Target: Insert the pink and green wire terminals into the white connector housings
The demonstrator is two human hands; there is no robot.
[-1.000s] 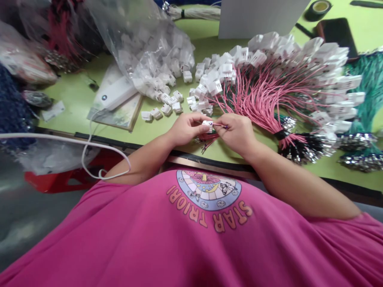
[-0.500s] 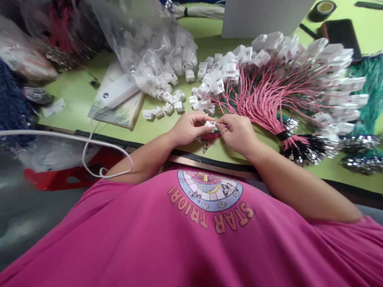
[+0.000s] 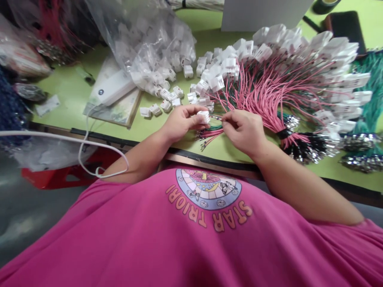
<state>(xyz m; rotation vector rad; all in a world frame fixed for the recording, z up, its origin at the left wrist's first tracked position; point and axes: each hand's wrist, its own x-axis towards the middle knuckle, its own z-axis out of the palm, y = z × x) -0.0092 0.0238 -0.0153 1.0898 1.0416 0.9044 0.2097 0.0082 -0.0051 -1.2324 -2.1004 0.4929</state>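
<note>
Thumb and fingers of my left hand (image 3: 181,122) are closed on a small white connector housing (image 3: 204,116). My right hand (image 3: 243,129) pinches a thin wire (image 3: 220,118) just to its right, with a metal terminal pointing at the housing. Whether the tip touches the housing is too small to tell. Under both hands lies a small bunch of pink and green wires (image 3: 209,139) with metal ends, partly covered by the fingers. Several loose white housings (image 3: 155,109) lie left of my left hand.
A clear bag of white housings (image 3: 149,44) lies behind the hands. At right spreads a tied bundle of pink wires (image 3: 257,97) with housings attached. Further right are green wires (image 3: 375,99). A white cable (image 3: 60,135) crosses the table edge at left.
My right hand has drawn back a little to the right, and a gap with a metal terminal now shows between it and the housing. My left hand has shifted slightly left and up.
</note>
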